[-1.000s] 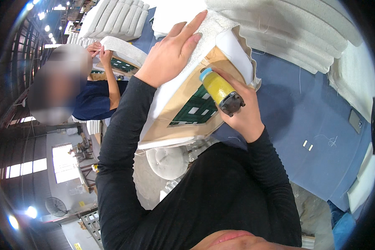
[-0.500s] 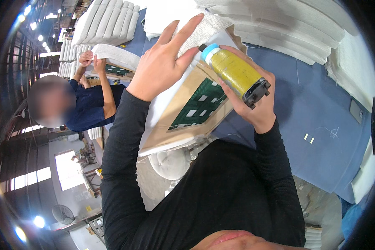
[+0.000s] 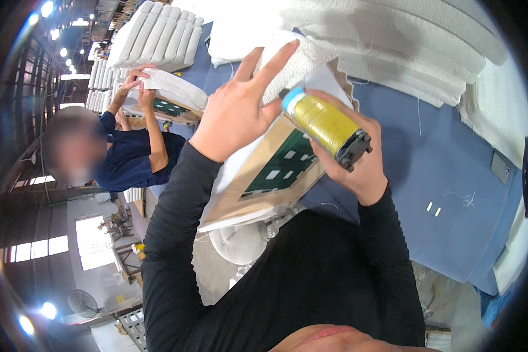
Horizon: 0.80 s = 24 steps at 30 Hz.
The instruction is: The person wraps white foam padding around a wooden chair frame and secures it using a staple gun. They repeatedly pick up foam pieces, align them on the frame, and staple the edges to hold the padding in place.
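Observation:
My right hand point(image 3: 366, 158) is wrapped round a staple gun point(image 3: 325, 123) with a yellow barrel, a blue ring and a black end cap; its nose is hidden. My left hand point(image 3: 234, 114) lies to its left, fingers spread over white textured fabric point(image 3: 302, 58), with the thumb close to the blue ring. Below both hands is a tilted wooden seat frame point(image 3: 228, 205). Dark green webbing point(image 3: 281, 167) with white gaps fills its opening, and pale fabric wraps its sides.
A blue-covered table point(image 3: 428, 146) carries a phone point(image 3: 500, 167), two small pale strips point(image 3: 433, 209) and loose thread. White cushions point(image 3: 387, 47) are stacked at the far right, more point(image 3: 158, 35) at the far left. A co-worker point(image 3: 137, 155) handles a similar seat at left.
The staple gun has tilted and shifted slightly left and nearer. My left hand has shifted a little nearer and to the right, fingers still spread. The co-worker's hands have moved slightly.

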{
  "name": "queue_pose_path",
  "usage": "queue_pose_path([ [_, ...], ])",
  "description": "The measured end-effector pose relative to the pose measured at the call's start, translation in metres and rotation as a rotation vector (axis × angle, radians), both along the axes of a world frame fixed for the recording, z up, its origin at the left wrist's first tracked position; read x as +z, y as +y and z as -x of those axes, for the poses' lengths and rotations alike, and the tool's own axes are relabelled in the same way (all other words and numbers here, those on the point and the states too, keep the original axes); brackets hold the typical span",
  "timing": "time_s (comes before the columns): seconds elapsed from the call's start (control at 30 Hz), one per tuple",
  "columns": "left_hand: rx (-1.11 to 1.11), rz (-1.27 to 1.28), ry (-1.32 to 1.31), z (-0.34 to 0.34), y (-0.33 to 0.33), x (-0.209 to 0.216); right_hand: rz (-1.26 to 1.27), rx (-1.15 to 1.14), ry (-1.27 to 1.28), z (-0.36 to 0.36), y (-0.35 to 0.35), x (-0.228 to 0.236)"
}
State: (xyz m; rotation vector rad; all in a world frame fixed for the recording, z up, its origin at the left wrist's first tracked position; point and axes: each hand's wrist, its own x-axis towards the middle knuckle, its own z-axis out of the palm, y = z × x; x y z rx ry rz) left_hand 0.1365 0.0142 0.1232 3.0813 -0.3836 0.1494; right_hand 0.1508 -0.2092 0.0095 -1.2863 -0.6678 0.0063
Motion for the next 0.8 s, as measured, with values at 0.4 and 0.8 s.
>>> queue_pose_path([
  [0.4,-0.146,0.288,0.325,-0.007,0.03,0.027,-0.039,0.06,0.075,0.028,0.003,-0.008],
  [0.8,0.005,0.329,0.164,0.006,0.107,-0.026,0.068,0.101,0.059,0.074,0.04,-0.042],
])
